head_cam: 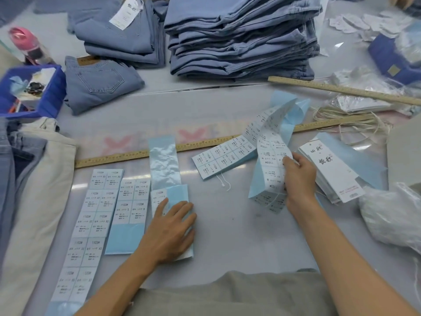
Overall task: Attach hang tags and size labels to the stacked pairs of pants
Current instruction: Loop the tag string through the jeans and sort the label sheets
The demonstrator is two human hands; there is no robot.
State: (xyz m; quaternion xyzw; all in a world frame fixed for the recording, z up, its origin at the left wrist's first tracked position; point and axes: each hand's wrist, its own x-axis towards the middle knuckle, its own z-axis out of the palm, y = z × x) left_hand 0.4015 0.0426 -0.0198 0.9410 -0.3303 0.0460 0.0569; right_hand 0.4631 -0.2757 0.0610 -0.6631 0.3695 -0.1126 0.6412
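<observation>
Several strips of white size labels on pale blue backing lie on the table. My left hand (172,229) rests flat, fingers straight, on a mostly peeled strip (167,169). My right hand (298,179) pinches a long curling label strip (271,156) that arches up off the table. Two fuller label strips (91,224) lie at the left. A pile of white hang tags (330,172) sits just right of my right hand. A tall stack of folded blue pants (241,35) stands at the back, with a smaller tagged pile (120,35) to its left.
A long wooden ruler (127,155) crosses the table's middle, and another ruler (341,90) lies at the back right. A blue bin (45,96) stands at the left. Loose strings (346,119), plastic bags (391,220) and beige pants (34,201) crowd the edges.
</observation>
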